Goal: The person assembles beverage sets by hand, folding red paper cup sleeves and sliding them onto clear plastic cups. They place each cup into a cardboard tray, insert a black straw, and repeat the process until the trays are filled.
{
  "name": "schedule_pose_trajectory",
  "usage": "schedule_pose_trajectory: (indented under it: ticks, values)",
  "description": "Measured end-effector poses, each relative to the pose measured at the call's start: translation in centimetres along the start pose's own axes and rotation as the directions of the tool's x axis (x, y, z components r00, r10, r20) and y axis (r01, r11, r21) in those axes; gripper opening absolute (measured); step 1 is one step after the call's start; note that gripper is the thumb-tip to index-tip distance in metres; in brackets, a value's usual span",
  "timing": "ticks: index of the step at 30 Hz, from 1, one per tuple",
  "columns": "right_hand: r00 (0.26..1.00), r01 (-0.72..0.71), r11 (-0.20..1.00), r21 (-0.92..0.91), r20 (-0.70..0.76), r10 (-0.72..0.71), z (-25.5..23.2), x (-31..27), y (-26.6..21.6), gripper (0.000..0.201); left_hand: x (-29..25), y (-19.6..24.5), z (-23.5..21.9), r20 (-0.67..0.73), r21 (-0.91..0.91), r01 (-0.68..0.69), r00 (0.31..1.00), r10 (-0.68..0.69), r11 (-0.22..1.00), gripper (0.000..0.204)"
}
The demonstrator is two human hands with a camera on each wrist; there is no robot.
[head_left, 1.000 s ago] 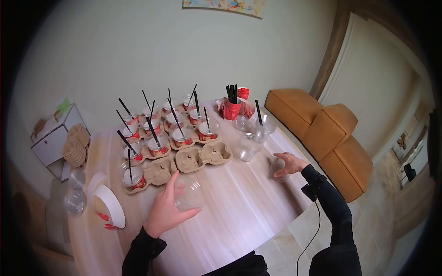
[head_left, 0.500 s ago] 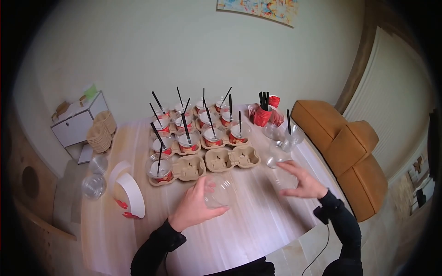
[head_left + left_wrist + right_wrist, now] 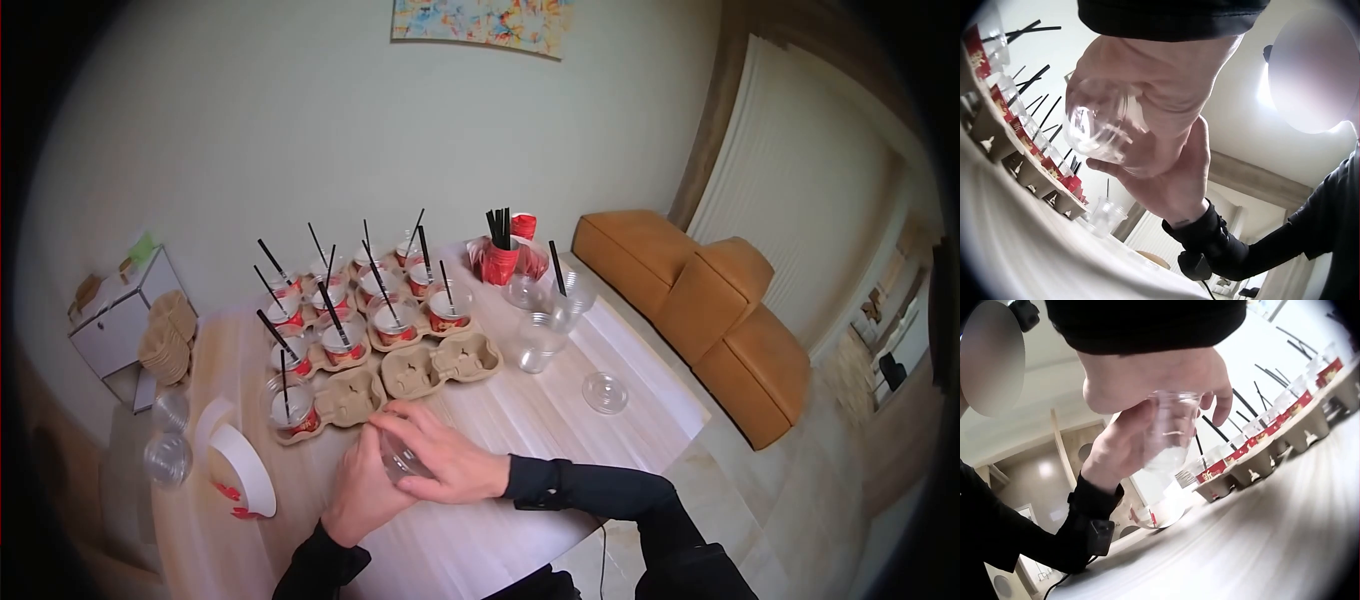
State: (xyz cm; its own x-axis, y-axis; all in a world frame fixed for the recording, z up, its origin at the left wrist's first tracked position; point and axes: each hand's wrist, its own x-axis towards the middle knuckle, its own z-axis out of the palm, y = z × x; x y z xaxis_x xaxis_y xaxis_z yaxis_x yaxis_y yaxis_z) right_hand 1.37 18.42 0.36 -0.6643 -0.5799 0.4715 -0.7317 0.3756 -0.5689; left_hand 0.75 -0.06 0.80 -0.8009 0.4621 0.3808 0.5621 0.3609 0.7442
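Observation:
My left hand [image 3: 360,492] grips a clear plastic cup [image 3: 1171,437] round its side, near the front of the table. Over the cup's top lies my right hand [image 3: 452,462], fingers on the far side and thumb on the near side, holding it at the rim. Both hands cover most of the cup in the head view. To the right on the table lies a clear round lid [image 3: 605,393]. Beyond the hands stand pulp cup carriers [image 3: 345,395] with several lidded clear cups [image 3: 391,322] in red bands, black straws sticking out.
More clear cups [image 3: 538,345] stand at the back right, near a red cup [image 3: 499,268] full of black straws. On the left lie a white curved paper band [image 3: 245,475] with red shapes and clear plastic pieces [image 3: 168,460]. Stacked carriers [image 3: 168,340] sit at the far left corner.
My right hand has moved left from beside the clear lid and closed over the cup in my left hand. The lid lies uncovered on the table. The head view has shifted.

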Motion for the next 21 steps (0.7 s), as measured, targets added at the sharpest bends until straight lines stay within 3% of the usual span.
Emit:
schedule_pose_trajectory:
  ticks: [2,3,5,7,9,11,12,15,16,20,21]
  values:
    - [0.984,-0.106,0.993,0.055,-0.137,0.112,1.4,-0.1,-0.5,0.082,-0.3,-0.2,0.2,-0.073,0.233,-0.02,0.997,0.038,0.972,0.079]
    - [0.974,-0.148,0.984,0.102,-0.156,0.163,2.0,0.1,-0.7,0.082,-0.4,-0.3,0.2,-0.071,0.231,-0.019,0.997,0.037,0.973,0.079]
    - [0.969,-0.161,0.982,0.099,-0.173,0.176,2.2,0.7,-1.0,0.081,-0.2,-0.7,0.2,-0.123,0.345,-0.116,0.978,0.168,0.931,0.079]
    - [0.963,-0.175,0.98,0.097,-0.191,0.191,1.4,0.8,-1.1,0.079,0.0,-1.1,0.3,-0.14,0.273,-0.104,0.979,0.147,0.956,0.08]
    - [0.985,-0.167,0.984,0.067,-0.03,0.17,-1.2,0.8,-1.1,0.084,-0.1,-0.9,0.1,-0.149,0.203,-0.09,0.981,0.121,0.975,0.081]
    - [0.984,-0.035,0.996,-0.077,-0.177,0.021,-4.0,0.5,0.8,0.076,0.3,0.0,-0.6,-0.083,0.064,-0.021,0.996,0.026,0.998,0.086]
    - [0.958,-0.1,0.988,-0.115,-0.28,0.065,-5.8,0.4,2.2,0.067,0.3,-0.2,-0.8,-0.089,0.063,-0.023,0.996,0.028,0.998,0.086]
    - [0.795,-0.367,0.925,-0.1,-0.549,0.256,-13.4,0.0,7.4,0.036,0.3,-0.7,-0.9,-0.087,0.072,0.059,0.995,-0.053,0.996,0.089]
    - [0.717,-0.376,0.913,-0.159,-0.674,0.178,-15.6,-0.3,11.0,0.022,0.3,-0.5,-1.0,-0.069,0.066,0.076,0.995,-0.071,0.995,0.088]
    - [0.428,-0.685,0.709,-0.171,-0.881,0.201,-23.1,-2.7,20.8,0.03,0.3,-0.4,-1.0,-0.002,0.067,0.1,0.995,-0.1,0.993,0.085]
    - [0.4,-0.756,0.64,-0.141,-0.873,0.281,-24.0,-2.9,21.9,0.038,0.4,-0.2,-1.0,-0.007,0.074,0.1,0.995,-0.099,0.992,0.085]
